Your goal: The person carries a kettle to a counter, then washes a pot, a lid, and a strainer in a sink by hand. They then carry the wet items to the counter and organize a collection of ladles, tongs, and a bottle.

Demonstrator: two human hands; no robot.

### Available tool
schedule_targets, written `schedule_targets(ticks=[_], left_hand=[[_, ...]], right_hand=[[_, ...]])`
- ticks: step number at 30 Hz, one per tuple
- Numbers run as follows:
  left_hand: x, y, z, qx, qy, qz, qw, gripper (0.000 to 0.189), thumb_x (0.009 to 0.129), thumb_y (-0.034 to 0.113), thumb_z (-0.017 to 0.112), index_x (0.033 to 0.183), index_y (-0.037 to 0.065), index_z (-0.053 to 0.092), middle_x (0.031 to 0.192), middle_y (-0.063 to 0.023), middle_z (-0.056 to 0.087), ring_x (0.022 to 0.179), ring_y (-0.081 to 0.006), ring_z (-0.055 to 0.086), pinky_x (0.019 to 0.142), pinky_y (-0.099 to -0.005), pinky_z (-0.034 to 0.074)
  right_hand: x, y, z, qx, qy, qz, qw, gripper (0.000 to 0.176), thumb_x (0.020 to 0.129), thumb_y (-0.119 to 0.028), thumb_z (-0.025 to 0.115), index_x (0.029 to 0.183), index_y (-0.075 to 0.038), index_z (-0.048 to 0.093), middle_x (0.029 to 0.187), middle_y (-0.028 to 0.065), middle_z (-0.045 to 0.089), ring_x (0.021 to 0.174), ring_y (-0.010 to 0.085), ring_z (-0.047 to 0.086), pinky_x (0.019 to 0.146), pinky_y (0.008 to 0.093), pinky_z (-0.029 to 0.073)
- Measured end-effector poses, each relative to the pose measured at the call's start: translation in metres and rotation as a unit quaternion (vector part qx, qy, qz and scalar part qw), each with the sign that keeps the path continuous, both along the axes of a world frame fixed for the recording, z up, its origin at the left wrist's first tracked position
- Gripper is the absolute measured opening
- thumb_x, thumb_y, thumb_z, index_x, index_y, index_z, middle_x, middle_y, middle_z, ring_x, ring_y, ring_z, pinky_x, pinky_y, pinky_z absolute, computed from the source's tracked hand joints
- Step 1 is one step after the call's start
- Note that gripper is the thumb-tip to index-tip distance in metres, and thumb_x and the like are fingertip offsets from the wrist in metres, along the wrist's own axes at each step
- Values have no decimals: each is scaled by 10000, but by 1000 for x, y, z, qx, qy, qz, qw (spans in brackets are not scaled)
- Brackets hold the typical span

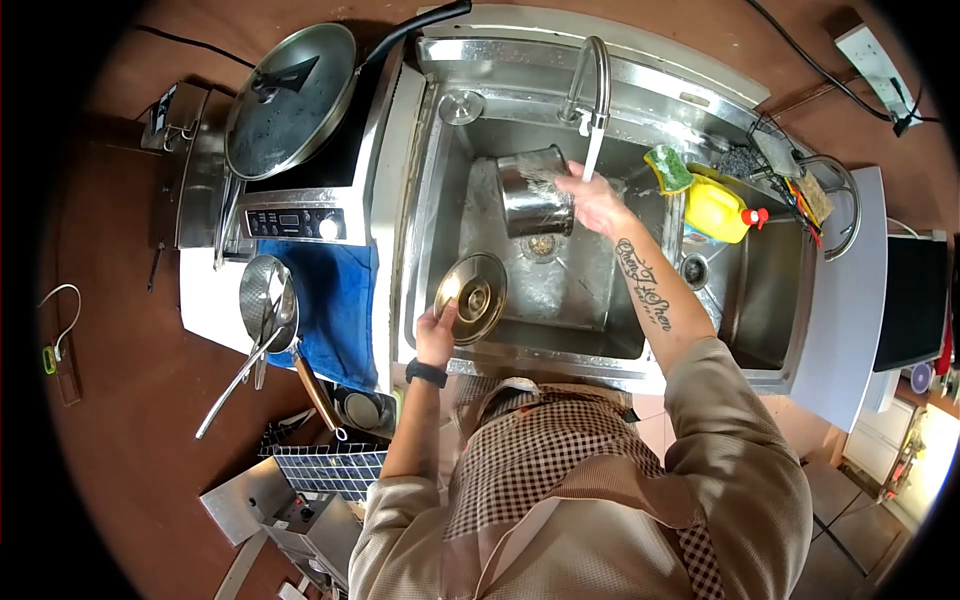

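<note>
The right hand (595, 203) is curled around the right edge of a steel pot (530, 195). The pot is tipped on its side in the sink (585, 300), just left of this hand and under the tap (592, 85). The left hand (435, 338) grips the edge of a round lid (470, 297), standing by the sink's near left wall. The right hand is nearer the pot.
</note>
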State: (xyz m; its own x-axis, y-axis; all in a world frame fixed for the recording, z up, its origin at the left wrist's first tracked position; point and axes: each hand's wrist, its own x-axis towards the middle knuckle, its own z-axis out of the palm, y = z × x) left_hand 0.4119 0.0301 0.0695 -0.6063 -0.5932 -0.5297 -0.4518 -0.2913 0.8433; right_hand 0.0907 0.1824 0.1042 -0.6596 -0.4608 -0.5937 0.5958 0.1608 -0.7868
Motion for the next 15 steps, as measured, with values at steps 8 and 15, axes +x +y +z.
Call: schedule_targets(ticks=[8, 15], left_hand=[[12, -4, -12, -6, -28, -3, 1000, 296, 936, 235, 635, 1074, -26, 661, 897, -9, 662, 784, -74, 549, 700, -222, 434], [-1, -1, -3, -24, -8, -15, 1000, 290, 937, 248, 630, 1031, -23, 668, 829, 7, 639, 740, -66, 521, 666, -224, 421]], right_hand=[[3, 49, -115, -250, -208, -288, 901, 337, 989, -328, 472, 1163, -68, 596, 1152, 62, 646, 1054, 210, 611, 950, 392, 476], [39, 70, -99, -289, -245, -338, 862, 424, 989, -329, 375, 1240, -40, 558, 1221, 110, 610, 1094, 279, 596, 964, 450, 474]])
